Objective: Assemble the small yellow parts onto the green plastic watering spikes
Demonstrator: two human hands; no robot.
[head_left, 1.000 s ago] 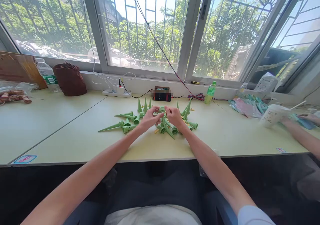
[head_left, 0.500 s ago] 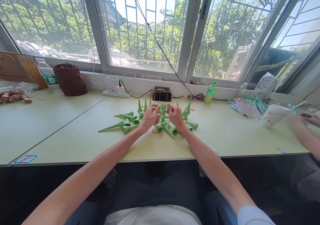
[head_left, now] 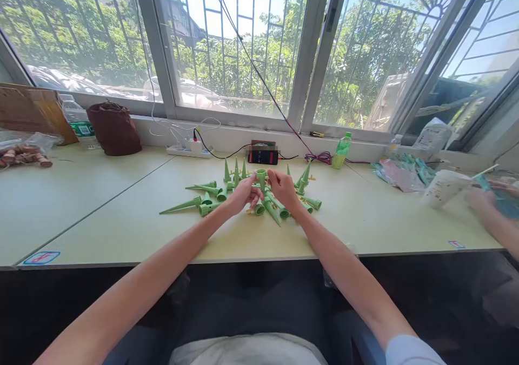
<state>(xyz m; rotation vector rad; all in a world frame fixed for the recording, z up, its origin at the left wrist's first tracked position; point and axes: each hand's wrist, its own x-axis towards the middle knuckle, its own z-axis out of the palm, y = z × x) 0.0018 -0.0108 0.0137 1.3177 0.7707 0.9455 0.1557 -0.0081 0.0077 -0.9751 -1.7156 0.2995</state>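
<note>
My left hand (head_left: 244, 193) is closed on a green plastic watering spike (head_left: 261, 179), its round open end facing up. At the spike's right side, my right hand (head_left: 283, 187) has its fingers pinched together; whatever is between them is hidden. Around both hands lie several more green watering spikes (head_left: 181, 205), some on their sides and some standing point up, like the spike (head_left: 226, 171) behind my left hand. Small yellow-orange valve pieces (head_left: 311, 178) stick out from some of them.
A phone (head_left: 263, 156) leans behind the pile, near a power strip (head_left: 188, 151). A green bottle (head_left: 341, 150) stands by the window. Farther right are a white cup (head_left: 445, 187), plastic bags (head_left: 399, 171) and another person's hand (head_left: 481, 201). A brown bag (head_left: 113, 128) sits at left.
The held spike has shifted slightly left and tipped so its open end shows. My left fingers have closed around it. The other person's hands at right now hold a bluish bag.
</note>
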